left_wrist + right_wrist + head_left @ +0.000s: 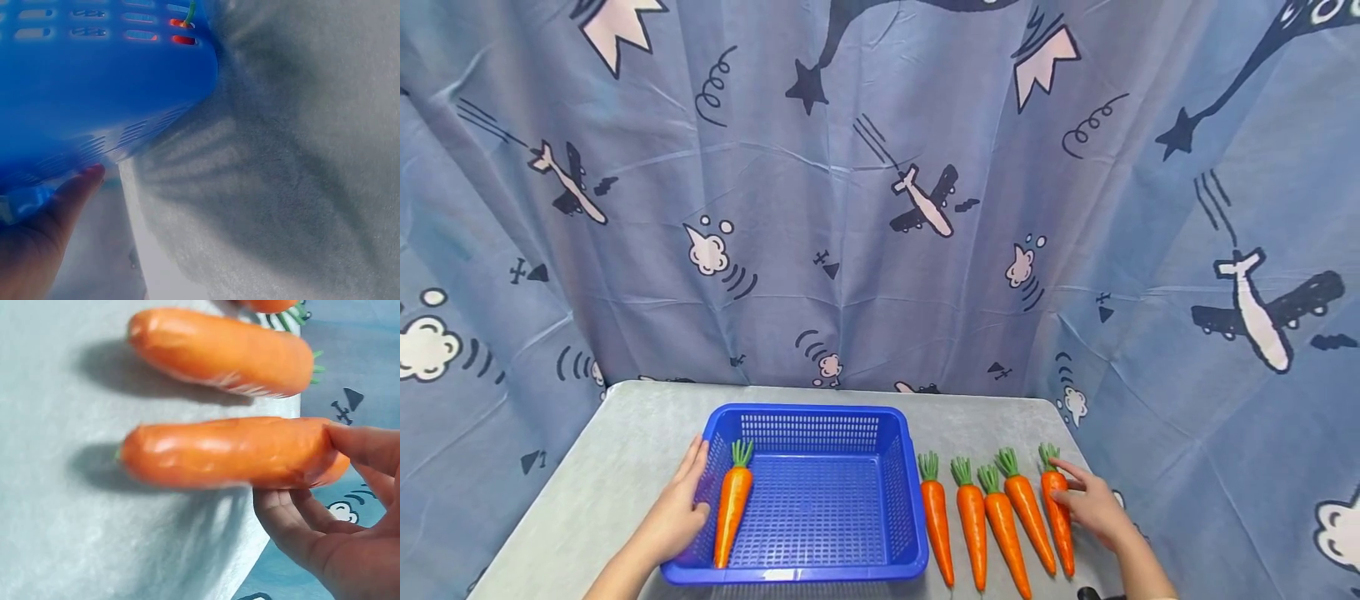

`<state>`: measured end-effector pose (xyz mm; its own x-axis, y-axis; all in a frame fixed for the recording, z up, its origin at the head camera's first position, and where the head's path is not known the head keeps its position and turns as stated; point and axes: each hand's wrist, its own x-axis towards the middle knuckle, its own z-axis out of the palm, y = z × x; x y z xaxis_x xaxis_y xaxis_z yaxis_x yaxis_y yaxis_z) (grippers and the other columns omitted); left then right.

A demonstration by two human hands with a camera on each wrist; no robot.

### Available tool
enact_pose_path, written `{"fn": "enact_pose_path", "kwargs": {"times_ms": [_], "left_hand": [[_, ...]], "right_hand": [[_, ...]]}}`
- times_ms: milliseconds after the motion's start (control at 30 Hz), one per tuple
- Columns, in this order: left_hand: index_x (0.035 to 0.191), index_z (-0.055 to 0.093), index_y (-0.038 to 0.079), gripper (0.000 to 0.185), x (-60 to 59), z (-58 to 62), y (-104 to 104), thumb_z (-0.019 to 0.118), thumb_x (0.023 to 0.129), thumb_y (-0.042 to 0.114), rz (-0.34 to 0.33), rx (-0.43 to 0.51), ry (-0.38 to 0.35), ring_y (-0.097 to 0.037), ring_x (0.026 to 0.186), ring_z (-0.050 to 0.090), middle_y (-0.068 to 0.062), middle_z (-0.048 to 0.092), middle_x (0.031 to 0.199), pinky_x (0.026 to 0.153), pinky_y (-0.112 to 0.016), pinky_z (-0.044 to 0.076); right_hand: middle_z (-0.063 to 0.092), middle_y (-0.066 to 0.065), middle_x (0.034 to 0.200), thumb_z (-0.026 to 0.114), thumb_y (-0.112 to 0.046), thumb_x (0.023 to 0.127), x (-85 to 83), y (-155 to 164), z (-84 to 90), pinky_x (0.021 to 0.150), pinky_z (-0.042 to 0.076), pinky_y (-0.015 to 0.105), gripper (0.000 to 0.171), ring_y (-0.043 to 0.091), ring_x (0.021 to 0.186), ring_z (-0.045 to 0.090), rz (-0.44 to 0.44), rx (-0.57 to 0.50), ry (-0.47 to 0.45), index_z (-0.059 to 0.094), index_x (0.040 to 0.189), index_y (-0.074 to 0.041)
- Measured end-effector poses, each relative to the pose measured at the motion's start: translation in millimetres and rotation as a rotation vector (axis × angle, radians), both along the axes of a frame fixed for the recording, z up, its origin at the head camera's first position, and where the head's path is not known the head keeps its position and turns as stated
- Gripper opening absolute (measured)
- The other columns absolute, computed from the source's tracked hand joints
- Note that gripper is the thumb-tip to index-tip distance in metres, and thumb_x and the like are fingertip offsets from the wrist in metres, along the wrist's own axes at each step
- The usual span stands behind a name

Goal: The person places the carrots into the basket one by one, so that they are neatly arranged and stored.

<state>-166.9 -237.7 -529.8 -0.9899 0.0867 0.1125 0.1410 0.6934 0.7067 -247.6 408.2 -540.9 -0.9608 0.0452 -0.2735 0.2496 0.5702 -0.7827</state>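
Note:
My left hand [679,510] lies against the left side of the blue plastic basket [790,575], its fingers extended along the wall. In the left wrist view the straight thumb [75,194] touches the basket's outside; the other fingers are hidden there. One orange carrot with a green top [732,508] lies inside the basket along its left side. At the far right of the table, my right hand [1093,504] pinches the rightmost carrot [1058,521] near its leafy end, thumb on one side and fingers on the other. The right wrist view shows this carrot [219,453] tip toward the camera.
Several more carrots [973,525] lie side by side on the grey table [640,425], between the basket and my right hand. A patterned blue curtain [820,275] hangs behind and beside the table. A small black object [1087,593] shows at the bottom right.

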Motion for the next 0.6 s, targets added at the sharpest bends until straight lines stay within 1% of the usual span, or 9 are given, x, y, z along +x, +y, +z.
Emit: {"fn": "enact_pose_path", "kwargs": {"times_ms": [100,200,267,400,500,600], "left_hand": [[0.157,0.017,-0.008,0.091,0.2,0.4,-1,0.06,0.077,-0.012,0.0,-0.001,-0.001,-0.055,0.147,0.018,-0.026,0.006,0.167,0.114,-0.068,0.022],[0.158,0.017,-0.008,0.091,0.3,1.1,-1,0.059,0.077,-0.012,-0.003,0.002,-0.002,-0.055,0.147,0.017,-0.026,0.006,0.167,0.114,-0.068,0.021],[0.157,0.017,-0.009,0.091,0.2,1.4,-1,0.059,0.077,-0.012,-0.004,0.006,-0.002,-0.055,0.147,0.017,-0.026,0.006,0.167,0.115,-0.068,0.02],[0.158,0.015,-0.008,0.09,-1.1,1.6,0,0.058,0.078,-0.011,-0.003,-0.001,-0.02,-0.055,0.148,0.016,-0.026,0.004,0.167,0.115,-0.068,0.019],[0.158,0.014,-0.007,0.09,-1.7,1.3,0,0.057,0.079,-0.009,0.001,-0.011,-0.036,-0.055,0.148,0.015,-0.025,0.003,0.168,0.116,-0.067,0.019],[0.158,0.014,-0.008,0.09,-1.5,1.3,0,0.058,0.08,-0.009,0.003,-0.018,-0.041,-0.055,0.148,0.016,-0.025,0.003,0.168,0.116,-0.067,0.019]], "right_hand": [[0.041,0.041,0.145,0.06,-0.014,0.1,0.4,-3,3.5,0.077,0.062,0.04,0.056,0.028,0.105,0.067,-0.015,-0.073,-0.002,0.043,0.152,-0.004],[0.045,0.035,0.146,0.059,-0.021,0.101,2.7,-8,9.8,0.081,0.062,0.04,0.053,0.021,0.103,0.067,-0.035,-0.132,-0.001,0.047,0.15,-0.005],[0.045,0.033,0.146,0.058,-0.024,0.102,4.1,-12,13.6,0.085,0.062,0.042,0.053,0.021,0.106,0.067,-0.025,-0.168,0.003,0.047,0.15,-0.005],[0.048,0.031,0.145,0.059,-0.023,0.101,5.4,-22,19.1,0.088,0.061,0.042,0.052,0.023,0.108,0.067,-0.023,-0.244,0.027,0.048,0.148,-0.005],[0.05,0.029,0.144,0.06,-0.023,0.101,4.9,-30,22.6,0.088,0.061,0.041,0.051,0.023,0.108,0.066,-0.026,-0.264,0.046,0.048,0.147,-0.005],[0.051,0.026,0.143,0.061,-0.027,0.1,3.6,-36,26.0,0.091,0.06,0.042,0.055,0.021,0.109,0.066,-0.028,-0.266,0.052,0.045,0.149,-0.007]]}}
